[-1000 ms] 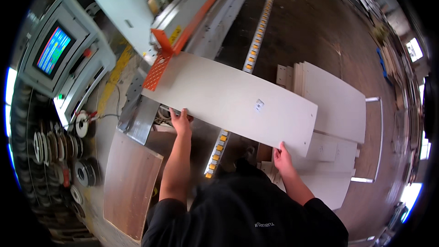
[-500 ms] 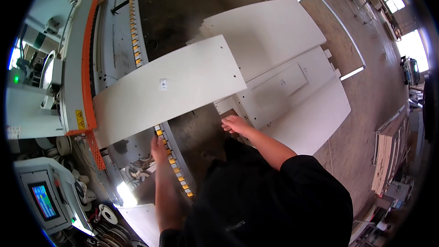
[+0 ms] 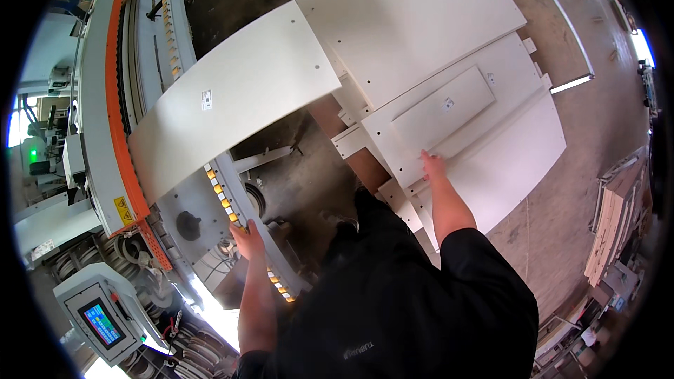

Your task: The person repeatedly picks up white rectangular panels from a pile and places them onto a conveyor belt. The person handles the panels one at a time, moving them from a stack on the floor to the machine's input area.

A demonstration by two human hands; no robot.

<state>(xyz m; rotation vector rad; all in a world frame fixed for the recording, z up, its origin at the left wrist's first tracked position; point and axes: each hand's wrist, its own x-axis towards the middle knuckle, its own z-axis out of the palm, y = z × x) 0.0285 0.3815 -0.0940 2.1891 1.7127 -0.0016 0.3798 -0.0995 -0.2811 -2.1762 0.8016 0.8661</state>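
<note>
A long white panel (image 3: 242,91) with a small label and two dark holes lies across the edge-banding machine (image 3: 105,98), its right end reaching toward a stack. My left hand (image 3: 247,240) rests on the rail of yellow and white rollers (image 3: 223,200), thumb and fingers apart. Over at the stack, my right hand (image 3: 433,165) is on or just above a white drilled panel (image 3: 382,142), fingers spread, holding nothing. Close beyond it lies a smaller white labelled panel (image 3: 446,107). Whether the right fingertips press on the surface I cannot tell.
A large white panel (image 3: 414,21) tops the far part of the stack. Lower left stands a control box with a lit screen (image 3: 102,323), beside rolls of edge banding (image 3: 200,358). Boards (image 3: 597,228) are stacked at the right. A metal frame (image 3: 572,35) stands behind.
My right hand has swung outward to the right, onto the stacked panels. My left hand has come down along the roller rail. The view has shifted, and the long panel appears farther up and left.
</note>
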